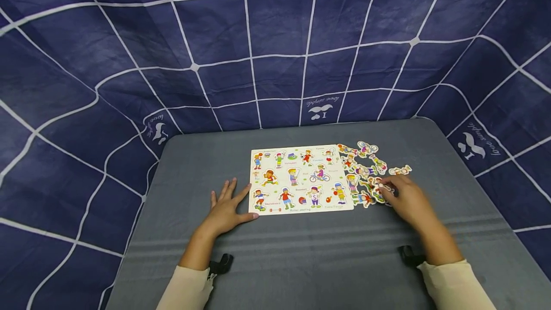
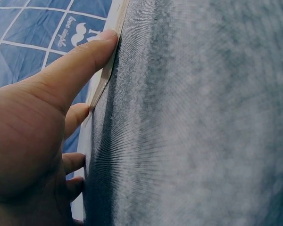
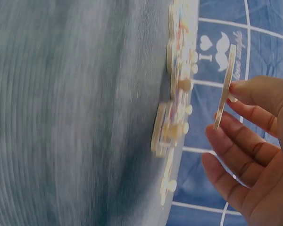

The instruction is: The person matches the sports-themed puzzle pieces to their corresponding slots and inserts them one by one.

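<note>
Grey table (image 1: 301,252), checked blue cloth (image 1: 275,37) behind.
Left hand (image 1: 225,209) lies flat, fingers straight, thumb against the puzzle board (image 1: 299,180) edge. Board slots look unfilled; loose pieces (image 1: 366,171) are heaped just right of it. Right hand (image 1: 406,200) pinches one piece (image 3: 225,87) by its peg, lifted off the pile, so nearly all placing remains.

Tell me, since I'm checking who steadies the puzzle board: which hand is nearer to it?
The left hand: its thumb presses against the puzzle board at its left edge. The right hand is off past the board's right side, holding a puzzle piece above the loose pieces.
</note>
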A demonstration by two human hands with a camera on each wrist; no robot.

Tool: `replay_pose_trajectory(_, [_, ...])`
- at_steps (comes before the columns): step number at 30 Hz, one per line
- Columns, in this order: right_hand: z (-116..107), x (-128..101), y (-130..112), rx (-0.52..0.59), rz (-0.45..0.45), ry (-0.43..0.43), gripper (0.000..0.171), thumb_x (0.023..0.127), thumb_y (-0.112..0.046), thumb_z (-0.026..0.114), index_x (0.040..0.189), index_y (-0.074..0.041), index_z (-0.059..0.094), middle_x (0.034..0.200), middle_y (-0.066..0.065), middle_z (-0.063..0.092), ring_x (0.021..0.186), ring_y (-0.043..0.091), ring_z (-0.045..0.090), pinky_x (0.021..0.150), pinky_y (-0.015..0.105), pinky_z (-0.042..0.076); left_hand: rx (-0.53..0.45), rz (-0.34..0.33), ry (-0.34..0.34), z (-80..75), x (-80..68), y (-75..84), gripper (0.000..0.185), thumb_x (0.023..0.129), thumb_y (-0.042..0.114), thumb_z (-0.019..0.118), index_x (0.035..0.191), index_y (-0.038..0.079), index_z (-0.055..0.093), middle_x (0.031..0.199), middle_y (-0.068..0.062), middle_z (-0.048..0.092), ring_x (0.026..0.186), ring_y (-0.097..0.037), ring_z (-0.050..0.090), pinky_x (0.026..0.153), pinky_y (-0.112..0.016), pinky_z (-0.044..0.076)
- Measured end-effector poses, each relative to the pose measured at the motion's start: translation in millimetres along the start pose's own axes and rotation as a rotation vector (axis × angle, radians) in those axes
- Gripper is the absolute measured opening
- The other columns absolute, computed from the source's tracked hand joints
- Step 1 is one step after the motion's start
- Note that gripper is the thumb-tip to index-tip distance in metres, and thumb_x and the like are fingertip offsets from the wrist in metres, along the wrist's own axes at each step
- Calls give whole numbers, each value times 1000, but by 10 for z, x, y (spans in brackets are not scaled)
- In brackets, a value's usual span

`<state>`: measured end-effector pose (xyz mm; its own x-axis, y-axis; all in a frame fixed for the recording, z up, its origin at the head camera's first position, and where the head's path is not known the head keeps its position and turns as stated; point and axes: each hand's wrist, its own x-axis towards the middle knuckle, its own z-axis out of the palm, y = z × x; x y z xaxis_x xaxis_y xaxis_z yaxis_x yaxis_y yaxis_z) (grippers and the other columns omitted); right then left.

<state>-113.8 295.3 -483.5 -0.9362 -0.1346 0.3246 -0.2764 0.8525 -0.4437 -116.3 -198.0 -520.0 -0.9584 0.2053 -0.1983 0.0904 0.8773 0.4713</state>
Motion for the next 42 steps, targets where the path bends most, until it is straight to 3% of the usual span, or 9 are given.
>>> replay_pose_trajectory(9, [170, 38, -145, -2, -79, -10, 15, 87, -10, 77, 100, -7, 72, 96, 10, 69, 79, 22, 61, 68, 40, 47, 9, -4, -15, -11, -8, 13, 98, 78, 69, 75, 159, 34, 32, 171, -16, 8, 159, -41, -2, 119, -73, -8])
replay_pose_trajectory(16, [304, 55, -261, 23, -83, -69, 15, 88, -10, 76, 103, -7, 73, 102, 10, 71, 89, 26, 66, 77, 47, 51, -1, 2, -5, -11, -12, 24, 97, 78, 68, 75, 159, 33, 34, 171, -17, 9, 158, -41, -1, 118, -74, -7])
replay_pose_trajectory(26, [511, 96, -447, 69, -128, -81, 12, 87, -11, 77, 99, -11, 73, 99, 4, 70, 89, 21, 64, 77, 43, 50, 3, -1, -9, -7, -7, 21, 97, 78, 68, 75, 159, 33, 33, 171, -17, 9, 159, -41, -1, 119, -73, -8])
replay_pose_trajectory(42, [597, 218, -735, 113, -140, -150, 15, 90, -16, 77, 104, -14, 74, 99, 0, 69, 88, 18, 65, 78, 41, 51, -6, 2, 1, -12, -18, 32, 96, 79, 66, 76, 158, 32, 35, 171, -18, 9, 158, -42, -1, 118, -74, -7])
